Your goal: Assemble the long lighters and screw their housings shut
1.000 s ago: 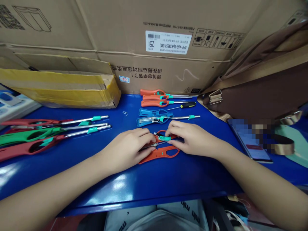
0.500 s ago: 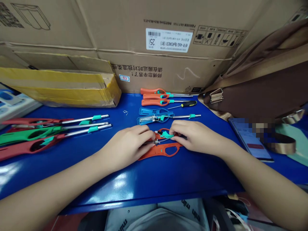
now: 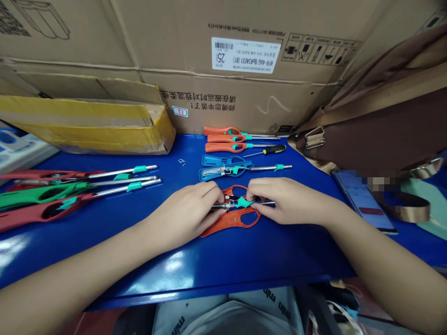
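Note:
An opened gas lighter lies in two orange shell halves, the near half point(image 3: 226, 223) and the far half point(image 3: 235, 190). Between and over them are its inner parts: a slim fuel tank point(image 3: 220, 205), thin wires and a teal trigger point(image 3: 243, 202). My left hand point(image 3: 188, 204) is closed, thumb and fingers pinching the tank; its left end is hidden. At the other end, my right hand point(image 3: 284, 200) pinches the metal tube point(image 3: 269, 203) beside the trigger. Just beyond lies an opened blue lighter point(image 3: 213, 173) with its insides showing.
Several assembled orange lighters point(image 3: 223, 147) and a yellow-black screwdriver point(image 3: 274, 150) lie at the back. Red and green lighters point(image 3: 45, 196) are at left, by a yellow-taped box point(image 3: 132, 135). Small screws point(image 3: 181, 162) lie mid-table. A phone point(image 3: 363, 204) and brown bag point(image 3: 380, 125) are at right.
The tank, trigger and tube have shifted toward me, off the far shell half to between the halves. My right hand has moved slightly to the right and nearer me.

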The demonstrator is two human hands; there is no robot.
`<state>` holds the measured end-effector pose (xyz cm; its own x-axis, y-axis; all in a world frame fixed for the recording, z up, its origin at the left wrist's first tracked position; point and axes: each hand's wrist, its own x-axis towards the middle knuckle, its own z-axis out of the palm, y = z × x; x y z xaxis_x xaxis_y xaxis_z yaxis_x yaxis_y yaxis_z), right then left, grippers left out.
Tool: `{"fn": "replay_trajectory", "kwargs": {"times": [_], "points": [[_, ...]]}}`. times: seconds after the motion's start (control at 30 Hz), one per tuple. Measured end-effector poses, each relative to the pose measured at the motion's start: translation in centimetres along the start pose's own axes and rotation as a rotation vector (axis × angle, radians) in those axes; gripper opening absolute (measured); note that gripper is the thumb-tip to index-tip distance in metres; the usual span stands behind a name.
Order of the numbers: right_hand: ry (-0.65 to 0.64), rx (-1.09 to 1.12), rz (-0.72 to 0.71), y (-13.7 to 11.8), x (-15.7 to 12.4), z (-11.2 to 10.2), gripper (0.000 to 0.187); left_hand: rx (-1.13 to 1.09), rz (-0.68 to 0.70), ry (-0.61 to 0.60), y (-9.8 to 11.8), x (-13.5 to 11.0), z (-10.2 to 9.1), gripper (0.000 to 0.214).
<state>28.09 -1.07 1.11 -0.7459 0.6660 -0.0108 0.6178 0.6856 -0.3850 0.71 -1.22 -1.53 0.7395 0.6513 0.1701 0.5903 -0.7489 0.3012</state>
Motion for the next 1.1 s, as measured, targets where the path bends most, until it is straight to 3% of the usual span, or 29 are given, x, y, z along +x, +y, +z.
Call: {"fn": "replay_trajectory", "kwargs": {"times": [0.1, 0.2, 0.3, 0.37, 0.47, 0.67, 0.9, 1.1], "points": [[0.023, -0.009, 0.011, -0.2, -0.1, -0.2, 0.012, -0.018, 0.024, 0.025, 0.1, 0.0, 0.0, 0.008], [0.164, -0.039, 0.0, -0.4, 0.1, 0.0, 0.024, -0.054, 0.058, 0.037, 0.2, 0.0, 0.0, 0.01], [0.23, -0.096, -0.082, -0.4, 0.5, 0.7, 0.015, -0.114, 0.093, 0.037, 0.3, -0.1, 0.1, 0.013], [0.223, -0.131, -0.155, -0.4, 0.7, 1.3, 0.011, -0.161, 0.118, 0.031, 0.4, 0.0, 0.1, 0.016], [0.208, -0.157, -0.226, -0.2, 0.9, 1.7, 0.019, -0.199, 0.145, 0.029, 0.4, 0.0, 0.2, 0.02], [0.138, -0.099, -0.293, -0.4, 0.7, 1.3, 0.023, -0.224, 0.165, 0.002, 0.5, 0.2, -0.3, 0.02], [0.075, -0.052, -0.306, -1.2, 0.5, 0.6, 0.023, -0.28, 0.16, -0.035, 0.9, 0.1, -1.1, 0.019], [0.074, -0.07, -0.238, -0.2, 0.2, 0.1, 0.019, -0.265, 0.097, 0.007, -0.1, 0.2, -1.4, 0.018]]}}
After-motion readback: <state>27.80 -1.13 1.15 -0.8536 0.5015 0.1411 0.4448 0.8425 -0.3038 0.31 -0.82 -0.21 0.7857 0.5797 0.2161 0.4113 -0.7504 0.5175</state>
